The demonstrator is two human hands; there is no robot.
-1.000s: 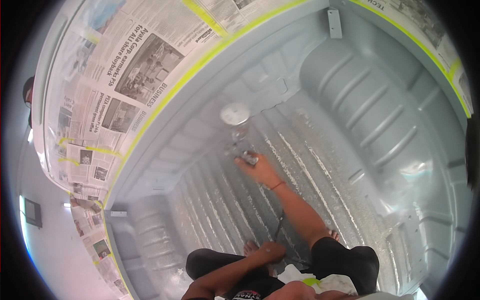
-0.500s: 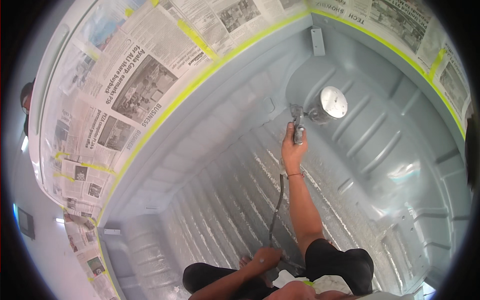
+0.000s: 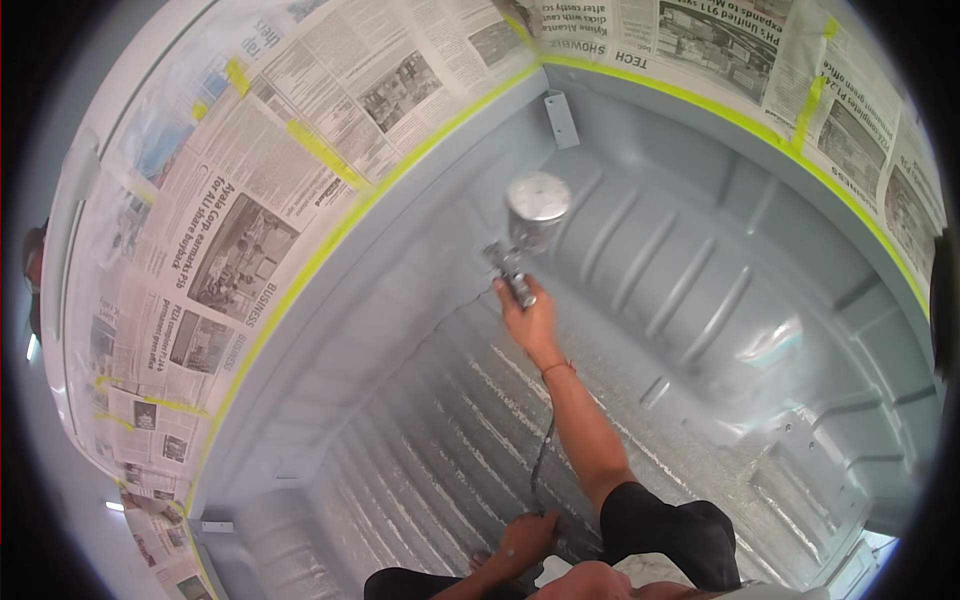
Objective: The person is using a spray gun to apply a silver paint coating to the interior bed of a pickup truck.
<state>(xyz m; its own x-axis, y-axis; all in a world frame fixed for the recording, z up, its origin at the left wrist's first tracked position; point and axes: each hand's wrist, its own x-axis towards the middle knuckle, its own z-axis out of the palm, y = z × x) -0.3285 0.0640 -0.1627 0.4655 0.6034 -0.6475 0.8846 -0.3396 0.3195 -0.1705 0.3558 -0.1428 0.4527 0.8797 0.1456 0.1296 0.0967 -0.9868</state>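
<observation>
My right hand is wrapped round the grip of a metal spray gun, held out at arm's length. On the gun sits a silver paint cup. Both are near the far left corner of a grey pickup truck bed, close to its left side wall. A dark air hose runs down from the gun, partly behind my right forearm, to my left hand. That hand is closed round the hose low in front of me; its fingers are partly hidden.
Newspaper covers the outer left side and the far end, edged with yellow-green masking tape. A metal bracket sits in the far corner. The ribbed floor looks wet and shiny. A person is partly visible at far left.
My right hand has carried the spray gun leftward, nearer the left side wall. The whole view has shifted a little as well. My left hand stays on the hose.
</observation>
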